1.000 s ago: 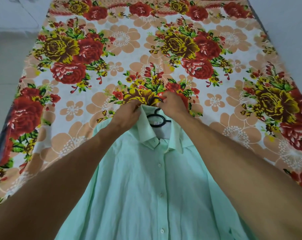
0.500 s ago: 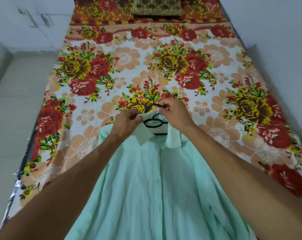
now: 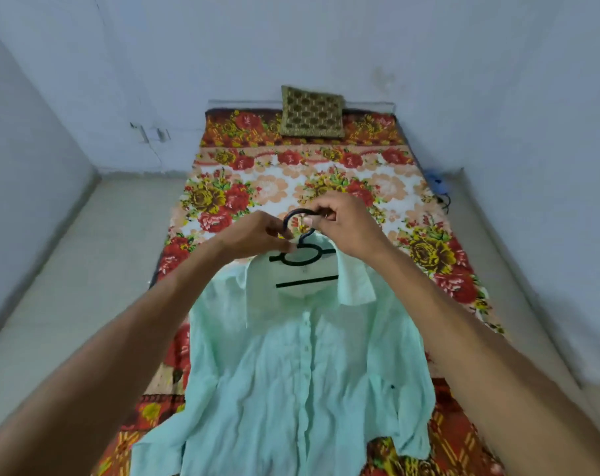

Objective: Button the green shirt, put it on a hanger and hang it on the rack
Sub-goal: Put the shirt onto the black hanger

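Now the right hand (image 3: 339, 225) pinches the hanger (image 3: 303, 255) hook; the left hand (image 3: 253, 237) grips its neck; the green shirt (image 3: 291, 372) hangs collar-up, long axis vertical.

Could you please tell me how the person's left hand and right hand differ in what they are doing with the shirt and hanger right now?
The right hand pinches the hook of the black hanger, while the left hand is closed lower, at the collar edge of the green shirt near the hanger's neck. The right hand sits higher and further out over the floral bedspread than the left. Both are closed and raised above the bed, with the shirt hanging below them.
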